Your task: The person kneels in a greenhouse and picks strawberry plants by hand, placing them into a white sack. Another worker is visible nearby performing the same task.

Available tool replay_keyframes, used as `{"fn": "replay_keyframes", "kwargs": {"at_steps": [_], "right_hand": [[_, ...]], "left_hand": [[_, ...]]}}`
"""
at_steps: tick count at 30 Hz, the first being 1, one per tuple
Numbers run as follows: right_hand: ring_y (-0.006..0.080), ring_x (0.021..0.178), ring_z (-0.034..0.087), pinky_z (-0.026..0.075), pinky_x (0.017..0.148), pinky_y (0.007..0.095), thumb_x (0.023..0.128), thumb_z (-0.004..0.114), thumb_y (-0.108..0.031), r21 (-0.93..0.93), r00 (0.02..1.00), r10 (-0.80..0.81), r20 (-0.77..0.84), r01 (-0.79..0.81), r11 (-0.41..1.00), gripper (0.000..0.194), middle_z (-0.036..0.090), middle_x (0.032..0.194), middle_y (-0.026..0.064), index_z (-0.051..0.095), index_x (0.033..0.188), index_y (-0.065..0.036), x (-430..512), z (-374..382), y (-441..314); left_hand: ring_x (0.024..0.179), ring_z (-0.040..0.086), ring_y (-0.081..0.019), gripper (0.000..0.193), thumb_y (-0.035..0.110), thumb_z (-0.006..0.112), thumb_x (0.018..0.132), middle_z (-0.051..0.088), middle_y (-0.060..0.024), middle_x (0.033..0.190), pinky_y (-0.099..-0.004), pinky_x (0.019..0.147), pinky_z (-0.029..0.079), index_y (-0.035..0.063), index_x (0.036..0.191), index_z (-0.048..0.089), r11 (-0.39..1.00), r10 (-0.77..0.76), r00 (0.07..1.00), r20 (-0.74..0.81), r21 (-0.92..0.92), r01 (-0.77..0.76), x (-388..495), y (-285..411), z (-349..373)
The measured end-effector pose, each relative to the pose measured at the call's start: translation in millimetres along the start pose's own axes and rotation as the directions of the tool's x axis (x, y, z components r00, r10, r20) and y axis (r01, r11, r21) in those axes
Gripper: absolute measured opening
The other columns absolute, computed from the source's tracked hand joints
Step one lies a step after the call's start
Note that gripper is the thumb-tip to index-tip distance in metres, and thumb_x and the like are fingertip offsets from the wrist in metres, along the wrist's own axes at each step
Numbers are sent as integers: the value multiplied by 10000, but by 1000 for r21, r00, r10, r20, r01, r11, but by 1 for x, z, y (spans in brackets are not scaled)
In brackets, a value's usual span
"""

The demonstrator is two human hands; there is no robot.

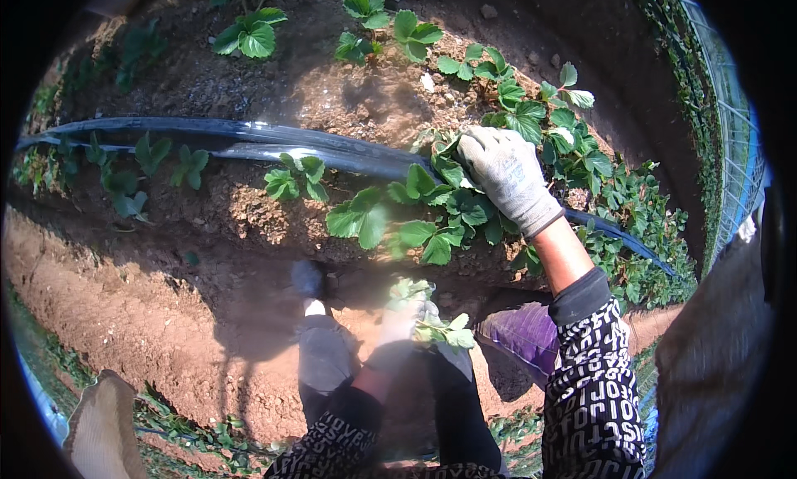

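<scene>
My right hand [507, 171], in a pale knitted work glove, reaches over the raised bed. Its fingers are curled in at a clump of strawberry leaves [447, 161] beside the black drip tape [348, 155]; the fingertips are partly hidden by the hand and foliage. Lower down, above my legs, my left hand [401, 323] is gloved too and looks hazy in the picture. It holds a bunch of picked strawberry leaves [451, 334], pale green, sticking out on both sides of the fist.
More strawberry plants [361, 217] grow in rows on both sides of the tape. A soil furrow [261, 329] runs along the bed, with my shoe [307, 278] in it. A purple bag-like thing [523, 339] lies right of my legs. Netting [735, 124] rises at the far right.
</scene>
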State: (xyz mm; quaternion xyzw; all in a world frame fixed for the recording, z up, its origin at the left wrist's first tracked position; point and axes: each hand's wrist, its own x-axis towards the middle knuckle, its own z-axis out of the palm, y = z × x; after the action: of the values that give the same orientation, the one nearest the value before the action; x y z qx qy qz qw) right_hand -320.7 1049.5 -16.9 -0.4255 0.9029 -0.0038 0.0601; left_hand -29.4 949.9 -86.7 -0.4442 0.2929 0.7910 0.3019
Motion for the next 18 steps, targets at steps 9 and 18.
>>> {"fn": "replay_keyframes", "kwargs": {"at_steps": [9, 18], "right_hand": [[321, 791, 660, 522, 669, 423, 833, 674, -151, 176, 890, 400, -221, -367, 914, 174, 633, 892, 109, 609, 989, -108, 16, -12, 6], [314, 825, 712, 551, 658, 471, 889, 552, -103, -233, 935, 337, 114, -304, 924, 129, 699, 888, 119, 624, 996, -105, 44, 10, 27]], "left_hand": [[735, 665, -125, 269, 268, 597, 977, 704, -44, 817, -276, 627, 535, 33, 1054, 703, 997, -36, 998, -45, 64, 38, 3, -6, -10], [541, 616, -194, 127, 142, 554, 991, 635, -99, 710, -314, 464, 491, 35, 1043, 600, 978, -142, 987, -77, 140, 152, -11, 21, 8]]}}
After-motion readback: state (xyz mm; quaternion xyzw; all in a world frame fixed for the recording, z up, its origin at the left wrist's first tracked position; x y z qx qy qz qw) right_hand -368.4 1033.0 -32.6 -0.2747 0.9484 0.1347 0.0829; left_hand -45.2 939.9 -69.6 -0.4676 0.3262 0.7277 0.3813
